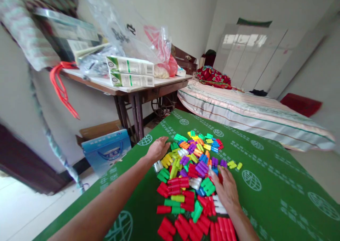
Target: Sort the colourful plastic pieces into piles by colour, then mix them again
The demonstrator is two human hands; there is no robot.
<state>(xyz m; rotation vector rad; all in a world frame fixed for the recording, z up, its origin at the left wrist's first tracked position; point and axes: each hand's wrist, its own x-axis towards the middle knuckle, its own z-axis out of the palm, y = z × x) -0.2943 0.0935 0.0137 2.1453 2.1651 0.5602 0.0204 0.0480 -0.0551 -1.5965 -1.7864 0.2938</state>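
Many small plastic building blocks lie in a loose heap on a green printed board. My left hand rests at the heap's left edge, fingers stretched toward the blocks, close to a yellow block and a white block. On the right side, my right hand is spread with its palm down, its thumb beside a purple block. A red piece shows between that thumb and the fingers, apparently not gripped. White blocks lie beside the right wrist. Joined red blocks sit nearest to me.
The green board carries white globe prints. At left stands a table with white-and-green boxes and plastic bags. Below it is a blue carton. A bed with a striped cover stands behind.
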